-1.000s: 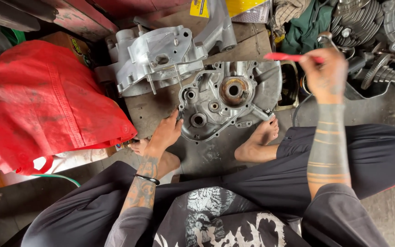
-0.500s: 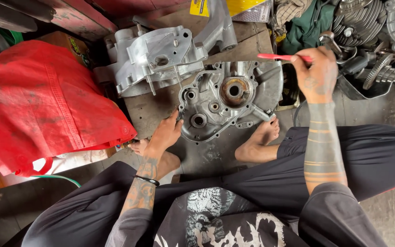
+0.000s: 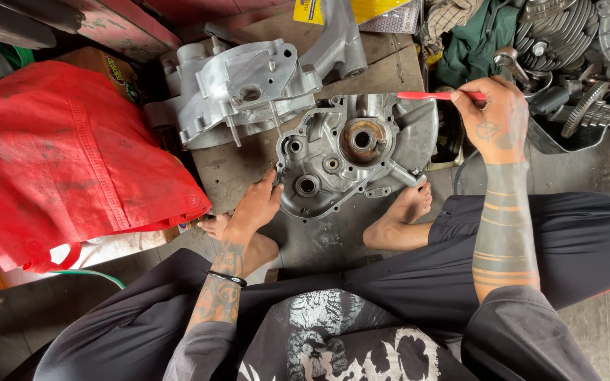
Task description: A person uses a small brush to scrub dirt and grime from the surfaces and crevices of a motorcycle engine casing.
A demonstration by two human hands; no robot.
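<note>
A grey metal engine case half lies open side up on a wooden board between my bare feet. My left hand grips its left edge. My right hand holds a thin red-handled tool level above the case's upper right rim, its tip pointing left. A second, brighter case half lies just behind, to the left.
A red cloth bag fills the left side. Gears and other engine parts are piled at the right, with a finned cylinder and green cloth behind. My crossed legs in dark trousers lie near the front.
My right hand has carried the red-handled tool leftward, from beside the parts pile to over the case's upper right rim. The left hand has stayed on the case edge.
</note>
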